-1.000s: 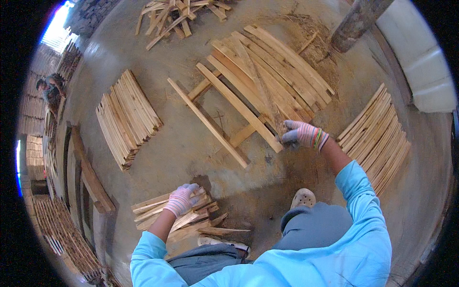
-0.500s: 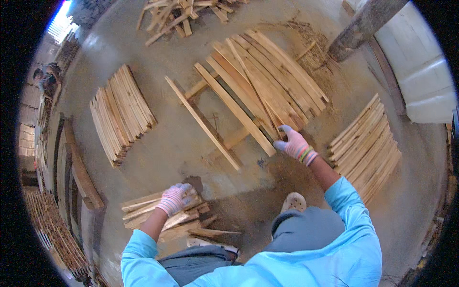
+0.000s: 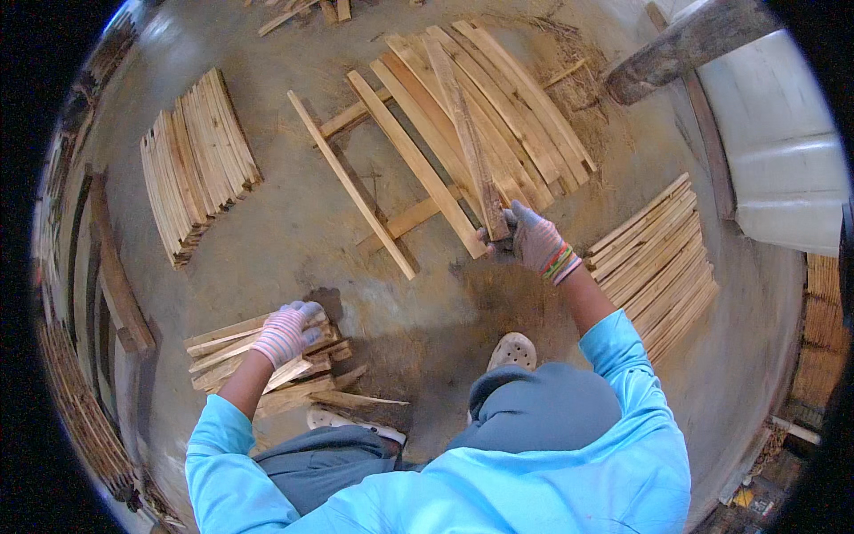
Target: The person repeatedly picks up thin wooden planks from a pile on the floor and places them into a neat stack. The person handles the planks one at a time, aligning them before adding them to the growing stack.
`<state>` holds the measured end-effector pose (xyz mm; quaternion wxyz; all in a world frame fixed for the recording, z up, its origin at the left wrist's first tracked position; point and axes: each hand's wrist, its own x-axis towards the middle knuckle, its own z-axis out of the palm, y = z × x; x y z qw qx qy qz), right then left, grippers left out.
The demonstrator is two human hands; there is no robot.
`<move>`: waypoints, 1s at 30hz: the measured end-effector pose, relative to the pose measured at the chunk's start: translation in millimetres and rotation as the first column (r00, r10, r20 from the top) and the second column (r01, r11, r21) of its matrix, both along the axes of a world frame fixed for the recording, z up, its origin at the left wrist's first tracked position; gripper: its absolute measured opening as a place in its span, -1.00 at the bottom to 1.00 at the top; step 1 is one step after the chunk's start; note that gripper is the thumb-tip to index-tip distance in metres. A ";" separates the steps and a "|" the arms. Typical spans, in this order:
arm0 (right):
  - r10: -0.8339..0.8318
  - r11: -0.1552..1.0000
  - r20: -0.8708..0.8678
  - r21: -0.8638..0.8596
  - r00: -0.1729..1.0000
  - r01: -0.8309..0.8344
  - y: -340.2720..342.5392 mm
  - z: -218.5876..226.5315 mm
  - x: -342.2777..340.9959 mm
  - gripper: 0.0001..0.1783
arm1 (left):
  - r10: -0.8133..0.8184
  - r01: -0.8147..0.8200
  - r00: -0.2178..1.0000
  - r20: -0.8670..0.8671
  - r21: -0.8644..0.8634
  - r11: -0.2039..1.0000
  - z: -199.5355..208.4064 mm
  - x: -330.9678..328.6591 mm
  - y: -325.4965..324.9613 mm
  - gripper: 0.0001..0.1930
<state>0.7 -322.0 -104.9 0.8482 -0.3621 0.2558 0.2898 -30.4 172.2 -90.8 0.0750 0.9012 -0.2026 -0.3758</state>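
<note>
My right hand (image 3: 536, 240), in a striped knit glove with coloured bands at the wrist, is closed round the near end of a narrow wooden strip (image 3: 464, 133). This strip lies aslant over a row of pale planks (image 3: 525, 120), its near end raised and its darker, rough face showing. Lower left, my left hand (image 3: 286, 335), gloved alike, hangs over a small heap of short wood pieces (image 3: 218, 356). Its fingers are bent and the thumb stands apart, with nothing seen in them; whether it touches the heap I cannot tell.
Cross pieces (image 3: 414, 220) lie under the planks. Stacks of strips stand left (image 3: 197, 165) and right (image 3: 658, 267). A thick round post (image 3: 685, 53) and pale sheeting (image 3: 774, 142) are at far right. Beams (image 3: 120, 276) line the left. My shoe (image 3: 513, 351) is on the floor.
My right hand has closed on the strip's near end and turned it, so its broader face shows. The whole view has shifted. My left hand stays over the heap, fingers bent a little more.
</note>
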 end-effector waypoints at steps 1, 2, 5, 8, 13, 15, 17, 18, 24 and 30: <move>0.018 1.000 -0.002 -0.013 1.000 -0.018 1.4 1.5 1.1 -0.47 | 0.001 -0.001 1.000 -0.002 0.013 1.000 0.2 -0.3 0.2 -0.47; 0.044 0.999 0.000 0.009 0.999 -0.044 2.3 3.5 1.6 -0.46 | -0.002 0.002 1.000 -0.004 0.034 0.999 0.0 -0.5 0.8 -0.47; 0.114 0.993 0.018 -0.015 0.993 -0.114 5.0 9.2 3.1 -0.56 | 0.021 -0.021 1.000 0.016 0.003 1.000 -1.3 -0.6 5.0 -0.46; 0.197 0.975 0.093 -0.127 0.976 -0.185 6.5 13.5 2.4 -0.61 | 0.001 -0.005 0.998 0.055 0.069 0.998 -3.3 0.8 12.1 -0.46; 0.224 0.971 0.169 -0.119 0.960 -0.206 6.8 7.4 1.1 -0.54 | 0.028 -0.032 0.998 0.051 0.071 0.997 -4.8 -0.9 17.9 -0.46; 0.279 0.956 0.185 -0.148 0.942 -0.254 6.2 0.8 0.6 -0.47 | 0.028 -0.031 0.999 0.047 0.066 0.997 -5.1 -2.8 17.3 -0.46; 0.326 0.942 0.212 -0.160 0.921 -0.296 6.5 -4.5 -0.3 -0.44 | 0.033 -0.036 0.998 0.056 0.051 0.998 -5.9 -4.6 16.6 -0.45; 0.348 0.934 0.223 -0.167 0.911 -0.315 6.6 -5.4 -1.4 -0.43 | 0.035 -0.038 0.997 0.063 0.045 0.998 -6.3 -5.1 16.5 -0.45; 0.486 0.818 0.262 -0.473 0.834 -0.328 15.5 6.3 -4.9 -0.33 | -0.009 0.000 0.997 0.077 0.112 0.994 -7.5 -4.4 19.3 -0.44; 0.564 0.762 0.207 -0.503 0.800 -0.407 36.1 -24.5 -33.8 -0.14 | -0.009 0.003 0.998 0.064 0.081 0.997 -0.7 -0.4 16.6 -0.48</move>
